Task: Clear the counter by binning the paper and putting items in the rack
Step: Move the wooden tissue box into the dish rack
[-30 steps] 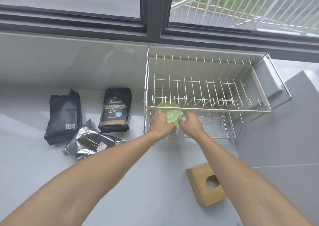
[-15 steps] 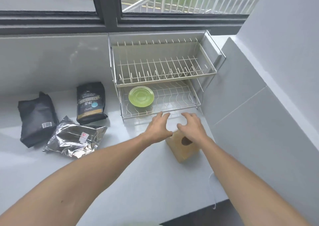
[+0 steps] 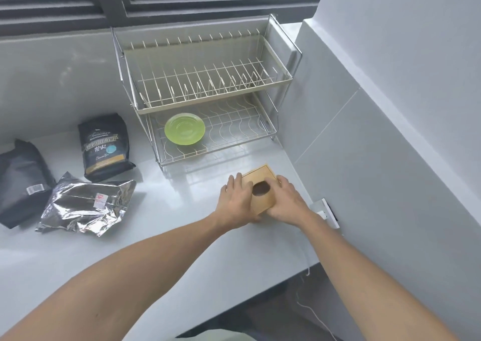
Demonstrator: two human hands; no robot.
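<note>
A small wooden box (image 3: pixel 260 178) with a dark round hole in its top stands on the grey counter in front of the two-tier wire rack (image 3: pixel 208 98). My left hand (image 3: pixel 235 201) presses against the box's left side and my right hand (image 3: pixel 286 200) against its right side, so both hands grip it. A green plate (image 3: pixel 184 129) lies flat on the left part of the rack's lower tier. The upper tier holds nothing.
A printed black bag (image 3: pixel 105 145), a plain black bag (image 3: pixel 22 181) and a crumpled silver foil bag (image 3: pixel 86 205) lie on the counter's left. A grey wall (image 3: pixel 364 132) rises just right of the box. The counter's front edge runs below my right forearm.
Both hands let go of the green plate on the lower tier, drew back toward me and closed on the sides of the wooden box. The view swung right and down.
</note>
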